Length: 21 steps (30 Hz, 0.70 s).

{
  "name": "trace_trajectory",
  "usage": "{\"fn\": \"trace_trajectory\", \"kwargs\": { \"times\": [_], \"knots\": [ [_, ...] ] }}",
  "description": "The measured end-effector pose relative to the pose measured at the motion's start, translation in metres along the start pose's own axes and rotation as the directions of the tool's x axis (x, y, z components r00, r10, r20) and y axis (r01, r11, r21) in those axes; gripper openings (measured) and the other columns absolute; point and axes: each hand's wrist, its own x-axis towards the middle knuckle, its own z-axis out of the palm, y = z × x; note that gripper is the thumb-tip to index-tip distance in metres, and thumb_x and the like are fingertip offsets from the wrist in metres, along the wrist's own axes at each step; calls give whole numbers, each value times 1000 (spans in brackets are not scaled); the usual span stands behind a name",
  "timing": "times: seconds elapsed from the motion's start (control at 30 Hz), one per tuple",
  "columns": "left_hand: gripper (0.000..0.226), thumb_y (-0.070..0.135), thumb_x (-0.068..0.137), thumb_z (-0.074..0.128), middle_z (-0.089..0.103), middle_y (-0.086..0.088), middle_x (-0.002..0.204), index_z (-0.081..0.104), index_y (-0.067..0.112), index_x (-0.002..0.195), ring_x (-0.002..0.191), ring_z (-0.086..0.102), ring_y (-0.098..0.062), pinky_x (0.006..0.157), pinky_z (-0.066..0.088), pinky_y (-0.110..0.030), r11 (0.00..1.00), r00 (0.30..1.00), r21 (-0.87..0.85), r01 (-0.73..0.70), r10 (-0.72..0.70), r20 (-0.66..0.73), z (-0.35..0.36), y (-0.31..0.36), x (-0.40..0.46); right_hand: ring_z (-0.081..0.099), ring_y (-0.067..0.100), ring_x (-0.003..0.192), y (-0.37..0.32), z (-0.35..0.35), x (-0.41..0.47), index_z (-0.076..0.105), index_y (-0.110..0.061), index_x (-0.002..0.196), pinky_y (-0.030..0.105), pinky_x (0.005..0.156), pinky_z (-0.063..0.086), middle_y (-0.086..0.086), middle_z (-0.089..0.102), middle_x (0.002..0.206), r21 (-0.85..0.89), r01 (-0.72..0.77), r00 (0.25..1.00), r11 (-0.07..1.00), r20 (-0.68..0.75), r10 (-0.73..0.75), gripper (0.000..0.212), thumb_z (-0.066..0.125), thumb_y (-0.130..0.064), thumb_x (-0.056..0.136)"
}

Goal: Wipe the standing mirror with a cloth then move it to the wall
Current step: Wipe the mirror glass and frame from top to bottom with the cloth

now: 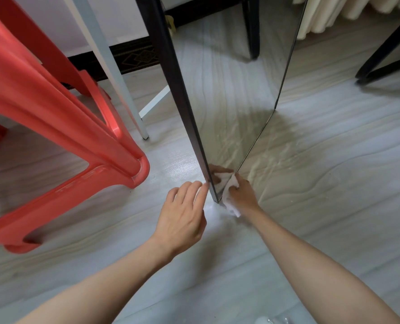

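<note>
The right fingers (pixel 235 186) were curled round a white cloth (pixel 232 202), bunching it against the glass at the mirror's bottom corner; the fingertips were hidden in the folds. The left fingers (pixel 189 190) lay fairly straight and close together, their tips touching the dark frame edge (pixel 171 66) just above the floor (pixel 334 183). The left hand (pixel 182 218) and right hand (pixel 243 195) sat on either side of that corner, bare forearms running off the lower edge.

The mirror (pixel 229 90) stood upright on the pale wood-grain floor, seen almost edge-on, its top cut off. Its glass showed the floor, a dark leg and a doubled image of the cloth and fingers; a faint streaky haze lay low on it. A black foot (pixel 381 59) at right was partly out of view, and whether it belonged to the mirror could not be told.

A red plastic stool (pixel 61 113) stood to the left, partly cut off, near a white metal leg (pixel 115 73). A blurred, shiny thing (pixel 273 320) at the bottom edge could not be made out. No writing was readable.
</note>
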Motion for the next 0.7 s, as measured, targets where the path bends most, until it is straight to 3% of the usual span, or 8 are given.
{"fn": "trace_trajectory", "kwargs": {
  "times": [0.1,0.2,0.3,0.4,0.47,0.53,0.6,0.7],
  "knots": [
    [51,12,65,51,60,-14,108,52,1,115,96,46,-31,75,34,-36,986,987,54,-155,157,-31,0,6,3,59,32,100,-6,-24,1,63,-16,112,34,82,47,9,63,102,104,-3,992,995,-128,16,42,43,-22,76],
    [47,9,65,51,61,-13,108,60,1,110,101,46,-30,82,35,-37,953,954,94,-290,295,-54,-4,13,9,50,32,119,-21,-31,18,47,-11,131,36,100,40,17,52,129,218,79,953,973,-301,-10,50,43,-13,81],
    [47,10,70,45,61,-14,119,62,1,113,120,41,-31,103,28,-43,922,934,170,-347,357,-32,-6,16,16,42,32,125,-20,-7,32,29,-10,142,40,108,34,20,39,137,195,53,973,979,-232,-6,56,43,-9,88],
    [50,5,77,33,57,-16,128,61,-1,118,130,39,-33,114,15,-43,920,940,209,-331,342,-16,-3,13,21,44,23,123,7,21,11,31,-9,140,39,109,33,8,44,132,211,-19,998,977,-50,31,54,45,-15,88],
    [57,0,84,16,55,-18,131,59,-3,120,130,43,-31,115,13,-39,923,946,220,-317,323,8,-4,8,25,54,23,111,18,19,-13,44,-8,132,30,94,45,12,55,127,139,-55,996,989,77,44,44,42,-5,88],
    [64,1,87,4,53,-18,132,57,-4,122,129,44,-29,116,12,-37,914,943,242,-326,332,17,-5,4,27,61,27,86,16,1,-30,58,-10,117,23,62,49,16,65,106,114,-95,986,989,150,77,37,38,-3,87],
    [64,1,87,2,52,-19,134,53,-6,125,130,43,-29,116,10,-37,909,939,253,-332,345,-5,-3,2,26,62,32,75,8,-18,-32,62,-13,111,19,49,45,14,63,92,210,-126,992,969,44,119,34,38,-5,87],
    [63,1,87,3,51,-20,134,51,-7,126,130,42,-30,115,12,-38,912,935,243,-331,352,-44,-2,2,25,58,27,93,-5,-26,-12,54,-10,120,27,75,46,11,59,106,367,-20,970,930,-219,108,37,40,-3,87]
  ]
}}
